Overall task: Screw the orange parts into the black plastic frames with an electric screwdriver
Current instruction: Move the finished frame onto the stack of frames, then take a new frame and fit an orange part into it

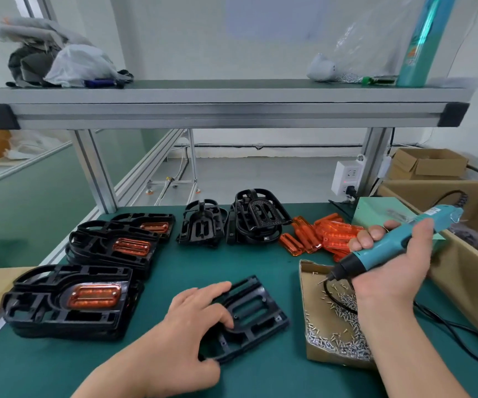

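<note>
Head view, screw box [312, 268] beside black frame [275, 317], orange parts [332, 234] behind

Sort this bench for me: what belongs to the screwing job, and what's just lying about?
Job: electric screwdriver, black frame, orange parts, box of screws, finished frames.
Lying about: white bag, teal can, cardboard box.

Pretty clearly a small factory assembly station: aluminium-extrusion bench frame [226, 112], green work mat [260, 262], stacks of identical black plastic frames [71, 305], a cardboard tray of screws [335, 340].
</note>
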Demonstrator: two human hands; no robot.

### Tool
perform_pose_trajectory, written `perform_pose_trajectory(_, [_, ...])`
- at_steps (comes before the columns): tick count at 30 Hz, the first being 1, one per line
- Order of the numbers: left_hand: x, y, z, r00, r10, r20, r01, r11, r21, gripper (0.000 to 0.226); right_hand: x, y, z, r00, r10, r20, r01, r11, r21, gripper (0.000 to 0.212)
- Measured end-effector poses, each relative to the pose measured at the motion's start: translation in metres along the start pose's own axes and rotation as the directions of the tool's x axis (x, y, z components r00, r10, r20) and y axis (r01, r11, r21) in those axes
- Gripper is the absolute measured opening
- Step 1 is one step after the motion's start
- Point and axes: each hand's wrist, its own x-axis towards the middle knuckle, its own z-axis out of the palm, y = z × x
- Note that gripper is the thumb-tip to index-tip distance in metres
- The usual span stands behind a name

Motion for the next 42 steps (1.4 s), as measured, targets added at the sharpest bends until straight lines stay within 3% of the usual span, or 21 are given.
perform_pose_trajectory(6, [0.003,-0.005,-0.003,0.991,0.084,0.104,-0.097,0.987,0.13,0.045,0.006,0.0,-0.005,0.998,0.011,-0.058,-0.01,1.0,0.017,0.044])
perform_pose_trajectory(12, [-0.001,-0.004,-0.012,0.98,0.027,0.199,-0.073,0.972,0.224,0.041,0.015,-0.006,-0.012,0.997,-0.019,-0.075,0.023,0.999,0.046,0.044])
perform_pose_trajectory(16, [0.0,0.01,-0.045,0.96,-0.017,0.281,-0.011,0.995,0.097,0.066,0.019,-0.011,-0.016,0.995,-0.031,-0.098,0.037,0.997,0.061,0.044])
perform_pose_trajectory(18, [0.008,0.022,-0.055,0.973,-0.063,0.222,0.05,0.997,0.062,0.065,0.02,-0.011,-0.016,0.994,-0.032,-0.105,0.039,0.997,0.063,0.043])
perform_pose_trajectory(23, [0.075,0.062,-0.041,0.998,-0.051,-0.036,0.056,0.99,0.131,0.035,0.018,-0.007,-0.015,0.993,-0.016,-0.117,0.024,0.998,0.064,0.044])
perform_pose_trajectory(26, [0.124,0.087,-0.019,0.993,-0.055,-0.1,0.066,0.992,0.112,0.023,0.018,-0.007,-0.013,0.992,-0.017,-0.126,0.026,0.997,0.068,0.043])
perform_pose_trajectory(32, [0.215,0.111,0.018,0.986,0.019,-0.167,0.028,0.961,0.274,0.023,0.023,-0.011,-0.017,0.986,-0.024,-0.167,0.039,0.995,0.09,0.043])
perform_pose_trajectory(39, [0.276,0.114,0.029,0.977,0.184,-0.111,-0.11,0.872,0.477,0.033,0.024,-0.009,-0.019,0.983,-0.037,-0.18,0.049,0.997,0.059,0.042])
perform_pose_trajectory(42, [0.287,0.114,0.032,0.976,0.196,-0.093,-0.123,0.853,0.507,0.038,0.026,-0.01,-0.022,0.982,0.02,-0.189,-0.02,1.0,0.001,0.042])
